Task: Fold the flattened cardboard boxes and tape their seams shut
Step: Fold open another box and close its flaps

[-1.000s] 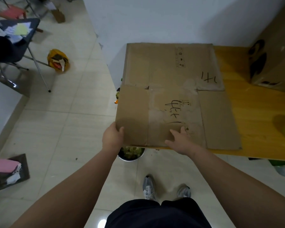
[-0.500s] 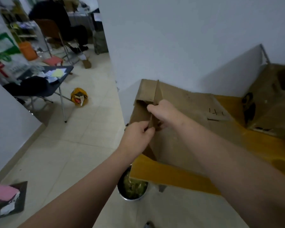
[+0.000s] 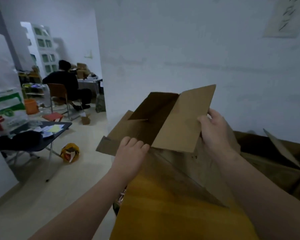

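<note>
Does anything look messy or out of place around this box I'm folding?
A yellow bag lies slumped on the floor beside the dark folding table, its contents poking out. The cardboard box is skewed, only half opened.

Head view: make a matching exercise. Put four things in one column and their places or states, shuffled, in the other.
Things:
1. cardboard box
2. yellow bag
3. left hand
4. right hand

Places or states:
A. on the floor by the dark folding table
B. grips the box's raised flap at its right edge
C. partly opened, held over the yellow table
D. grips the box at its lower left

Pairs: 1-C, 2-A, 3-D, 4-B.
</note>
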Available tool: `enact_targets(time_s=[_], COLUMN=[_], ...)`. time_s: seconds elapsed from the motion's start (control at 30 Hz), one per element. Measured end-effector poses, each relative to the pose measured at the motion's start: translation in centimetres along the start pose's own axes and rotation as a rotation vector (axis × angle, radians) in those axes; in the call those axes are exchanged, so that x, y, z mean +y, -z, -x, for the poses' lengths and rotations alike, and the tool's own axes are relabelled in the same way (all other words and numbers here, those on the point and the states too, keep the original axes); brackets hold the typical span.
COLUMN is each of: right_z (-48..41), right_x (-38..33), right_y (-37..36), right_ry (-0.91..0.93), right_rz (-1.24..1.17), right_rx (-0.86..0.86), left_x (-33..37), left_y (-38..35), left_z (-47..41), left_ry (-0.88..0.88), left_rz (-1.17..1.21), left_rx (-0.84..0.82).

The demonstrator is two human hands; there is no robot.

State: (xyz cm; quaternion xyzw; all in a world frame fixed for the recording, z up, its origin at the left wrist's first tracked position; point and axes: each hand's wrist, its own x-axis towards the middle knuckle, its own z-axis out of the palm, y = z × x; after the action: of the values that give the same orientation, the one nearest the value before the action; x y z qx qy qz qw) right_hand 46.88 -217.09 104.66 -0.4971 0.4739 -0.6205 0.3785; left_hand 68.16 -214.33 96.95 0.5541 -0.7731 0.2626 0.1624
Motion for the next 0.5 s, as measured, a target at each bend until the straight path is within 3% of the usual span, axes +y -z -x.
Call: enact_targets(time_s=[0.07, 0.17, 0.27, 0.43, 0.5], right_z=[1.0, 2.8, 4.9, 9.6, 11.1], right_x=[-1.6, -1.7, 0.4, 6.2, 7.7], right_y=[1.9, 4.6, 7.0, 9.4, 9.8], right_ry=[0.017, -0.013, -0.133, -0.471, -0.521], right_rz=[-0.134, -0.234, -0.353, -0.389, -0.381], right_rx=[0.035, 0.106, 0.148, 0.208, 0.209], left_x=[0.6, 1.7, 3.1, 6.9, 8.2], left_y=[0.8, 2.2, 2.2, 1.6, 1.2], left_z=[-1.3, -2.6, -2.0, 1.8, 2.6], left_ry=[-0.009, -0.056, -0.114, -0.262, -0.272], left_rz=[-0.045, -0.137, -0.211, -0.256, -0.211], left_rx=[0.183, 0.276, 0.157, -0.243, -0.264])
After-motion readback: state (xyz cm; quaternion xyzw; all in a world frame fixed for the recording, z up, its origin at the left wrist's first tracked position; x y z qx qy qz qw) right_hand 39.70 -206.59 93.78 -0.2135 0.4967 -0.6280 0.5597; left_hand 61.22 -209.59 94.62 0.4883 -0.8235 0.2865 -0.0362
